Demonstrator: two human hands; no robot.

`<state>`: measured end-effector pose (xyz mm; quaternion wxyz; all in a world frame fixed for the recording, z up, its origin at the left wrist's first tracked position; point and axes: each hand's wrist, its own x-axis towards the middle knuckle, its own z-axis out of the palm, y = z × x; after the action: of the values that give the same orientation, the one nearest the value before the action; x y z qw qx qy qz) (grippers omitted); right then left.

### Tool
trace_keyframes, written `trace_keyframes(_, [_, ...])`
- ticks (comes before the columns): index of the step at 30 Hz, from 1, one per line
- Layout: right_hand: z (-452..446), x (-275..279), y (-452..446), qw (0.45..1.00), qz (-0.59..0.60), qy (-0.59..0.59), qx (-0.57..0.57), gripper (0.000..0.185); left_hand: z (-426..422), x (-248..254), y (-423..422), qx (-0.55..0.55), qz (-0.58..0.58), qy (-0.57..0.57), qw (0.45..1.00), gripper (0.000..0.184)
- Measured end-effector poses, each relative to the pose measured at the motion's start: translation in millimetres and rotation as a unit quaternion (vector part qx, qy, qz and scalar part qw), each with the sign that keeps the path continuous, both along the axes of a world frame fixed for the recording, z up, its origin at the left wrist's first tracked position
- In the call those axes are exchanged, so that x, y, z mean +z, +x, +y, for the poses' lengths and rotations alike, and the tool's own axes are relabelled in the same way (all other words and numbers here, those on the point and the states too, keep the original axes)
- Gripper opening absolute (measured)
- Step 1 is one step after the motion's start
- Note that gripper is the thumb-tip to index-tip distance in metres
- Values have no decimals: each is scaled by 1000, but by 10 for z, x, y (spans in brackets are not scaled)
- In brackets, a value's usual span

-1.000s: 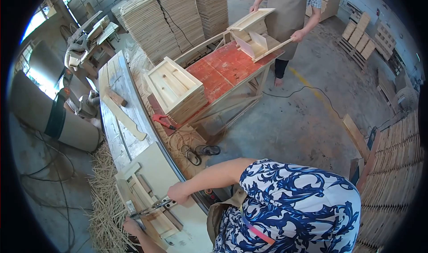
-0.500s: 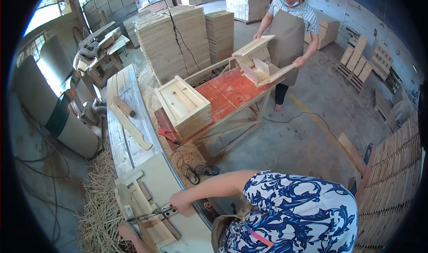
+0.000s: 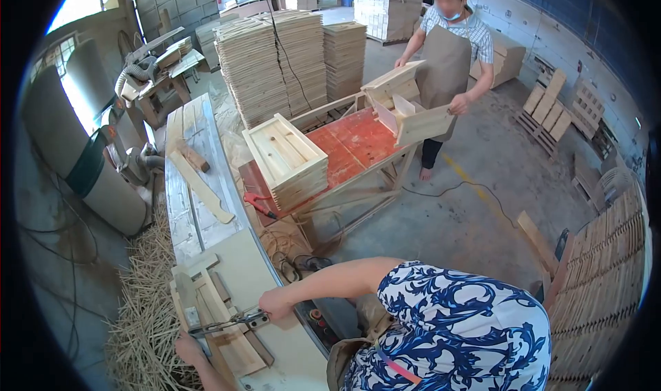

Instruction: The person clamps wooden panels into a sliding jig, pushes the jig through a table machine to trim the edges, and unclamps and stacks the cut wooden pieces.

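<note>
My right hand (image 3: 275,304) is closed on the near end of a metal toggle clamp (image 3: 231,323), which lies across a wooden jig (image 3: 241,353). My left hand (image 3: 189,350) is at the jig's outer edge, beside the clamp's far end. Its fingers look curled, but what they grip is hidden. Light wooden strips and a darker strip sit in the jig, under and around the clamp. The jig rests on the pale bed of a long machine table (image 3: 242,260).
Across from me a co-worker in an apron (image 3: 441,54) handles a partly joined wooden box (image 3: 420,124) over a red-topped table (image 3: 348,143). On that table stand stacked wooden frames (image 3: 289,160). Offcut sticks (image 3: 141,315) pile beside the machine. A curved board (image 3: 200,184) lies farther along.
The co-worker's near box panel has swung up to face me more. My hands stay at the clamp and jig, with only a slight shift of the view.
</note>
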<state>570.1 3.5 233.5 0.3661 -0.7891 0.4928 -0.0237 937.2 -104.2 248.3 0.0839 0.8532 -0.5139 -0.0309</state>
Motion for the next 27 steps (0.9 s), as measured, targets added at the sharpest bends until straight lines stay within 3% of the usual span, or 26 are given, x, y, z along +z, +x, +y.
trace_keyframes(11, [-25, -50, -57, 999, -36, -4, 38, 18, 34, 70, -100, 11, 15, -19, 1000, 62])
trace_keyframes(13, [-23, 33, -73, 997, -27, 65, 24, 20, -12, -15, -43, 6, 4, -17, 1000, 63])
trace_keyframes(23, [-6, 140, -98, 997, -28, 65, 24, 20, -39, -34, 29, 12, 25, 7, 1000, 65])
trace_keyframes(27, [-30, -16, -60, 999, -27, 11, 37, 18, 6, 82, -49, 13, 33, 7, 999, 67])
